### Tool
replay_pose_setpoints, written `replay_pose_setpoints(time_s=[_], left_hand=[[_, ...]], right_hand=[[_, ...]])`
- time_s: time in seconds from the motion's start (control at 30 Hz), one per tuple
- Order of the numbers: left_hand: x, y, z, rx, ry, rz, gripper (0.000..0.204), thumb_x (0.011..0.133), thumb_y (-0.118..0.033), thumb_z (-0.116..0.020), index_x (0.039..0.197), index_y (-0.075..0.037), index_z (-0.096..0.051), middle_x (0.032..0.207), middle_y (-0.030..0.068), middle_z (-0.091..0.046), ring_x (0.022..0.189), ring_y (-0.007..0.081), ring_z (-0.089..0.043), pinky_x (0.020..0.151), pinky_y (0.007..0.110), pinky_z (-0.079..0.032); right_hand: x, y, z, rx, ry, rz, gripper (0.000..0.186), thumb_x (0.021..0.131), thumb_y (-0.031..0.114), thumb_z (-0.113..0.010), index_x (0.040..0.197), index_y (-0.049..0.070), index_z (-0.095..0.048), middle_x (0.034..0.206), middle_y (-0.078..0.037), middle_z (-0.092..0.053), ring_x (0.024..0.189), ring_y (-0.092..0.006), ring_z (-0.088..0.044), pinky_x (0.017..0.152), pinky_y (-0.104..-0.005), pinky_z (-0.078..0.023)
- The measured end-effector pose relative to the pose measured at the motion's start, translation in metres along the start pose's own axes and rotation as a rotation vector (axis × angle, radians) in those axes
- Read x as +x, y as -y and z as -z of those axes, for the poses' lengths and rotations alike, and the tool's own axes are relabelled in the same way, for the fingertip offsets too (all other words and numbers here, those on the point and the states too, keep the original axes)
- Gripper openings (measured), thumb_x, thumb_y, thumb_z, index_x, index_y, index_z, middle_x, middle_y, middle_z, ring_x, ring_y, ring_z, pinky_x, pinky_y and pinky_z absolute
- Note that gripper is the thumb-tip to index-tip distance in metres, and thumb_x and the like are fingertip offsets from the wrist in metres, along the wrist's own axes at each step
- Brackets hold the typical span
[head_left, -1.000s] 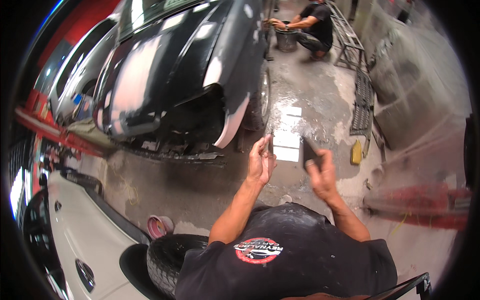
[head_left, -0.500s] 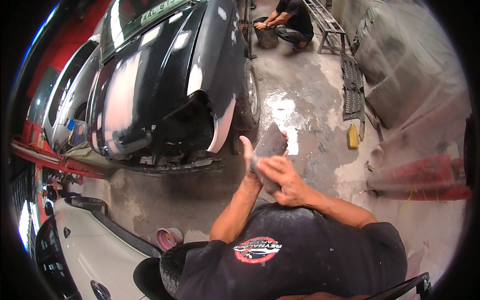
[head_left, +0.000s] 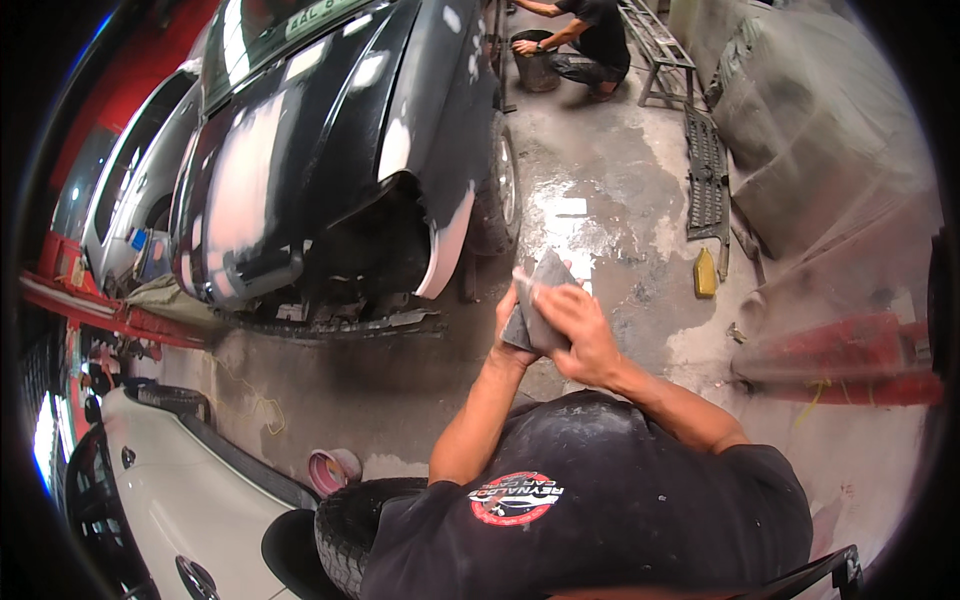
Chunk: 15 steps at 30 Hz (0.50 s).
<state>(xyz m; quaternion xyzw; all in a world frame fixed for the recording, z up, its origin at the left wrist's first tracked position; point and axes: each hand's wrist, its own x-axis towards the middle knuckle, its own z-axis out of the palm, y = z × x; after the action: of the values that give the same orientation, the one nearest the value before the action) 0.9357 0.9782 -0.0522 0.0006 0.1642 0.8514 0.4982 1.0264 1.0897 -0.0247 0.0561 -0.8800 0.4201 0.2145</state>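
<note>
Both hands grip a flat, dark grey piece of what looks like sandpaper [head_left: 545, 315], folded or bent at an angle, in the middle of the view. My left hand [head_left: 512, 330] is behind and beneath it, its fingers partly hidden. My right hand [head_left: 585, 340] lies over it from the right, fingers curled on its surface. Ahead and left stands a dark car [head_left: 310, 140] with pale primer patches on bonnet and wing, and an open cavity at its front corner.
A co-worker [head_left: 590, 45] squats by a black bucket [head_left: 537, 70]. Rack [head_left: 660, 75], grille [head_left: 705, 170] and yellow container [head_left: 705, 272] stand right, beside plastic-covered shapes [head_left: 820, 150]. A white car [head_left: 190, 470], tyre [head_left: 345, 535] and pink bucket [head_left: 335, 470] are lower left.
My hands, apart one second ago, have come together on the grey piece, which is now bent between them. The co-worker's arms have shifted at the bucket.
</note>
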Motion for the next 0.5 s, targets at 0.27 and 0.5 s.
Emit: replay_pose_setpoints(time_s=[0.27,0.5], left_hand=[[-0.015,-0.006,-0.008,0.006,0.071,-0.035,0.09,0.094,-0.079,-0.02,0.158,-0.016,-0.027,0.154,0.0126,-0.041,0.132,0.0412,-0.048,0.106,0.056,-0.045],[-0.017,-0.006,0.033,0.029,0.059,0.088,0.092,0.092,-0.08,-0.021,0.156,-0.015,-0.03,0.154,0.0098,-0.042,0.131,0.0411,-0.049,0.104,0.055,-0.047]], right_hand=[[-0.008,0.007,0.028,-0.032,0.478,0.372,0.079,0.066,0.022,-0.074,0.142,0.012,-0.055,0.146,-0.003,-0.054,0.127,-0.0333,-0.046,0.103,-0.0496,-0.033],[0.004,0.008,0.023,0.139,0.575,0.347,0.079,0.065,0.021,-0.073,0.141,0.007,-0.054,0.144,-0.009,-0.055,0.125,-0.0352,-0.047,0.106,-0.0509,-0.034]])
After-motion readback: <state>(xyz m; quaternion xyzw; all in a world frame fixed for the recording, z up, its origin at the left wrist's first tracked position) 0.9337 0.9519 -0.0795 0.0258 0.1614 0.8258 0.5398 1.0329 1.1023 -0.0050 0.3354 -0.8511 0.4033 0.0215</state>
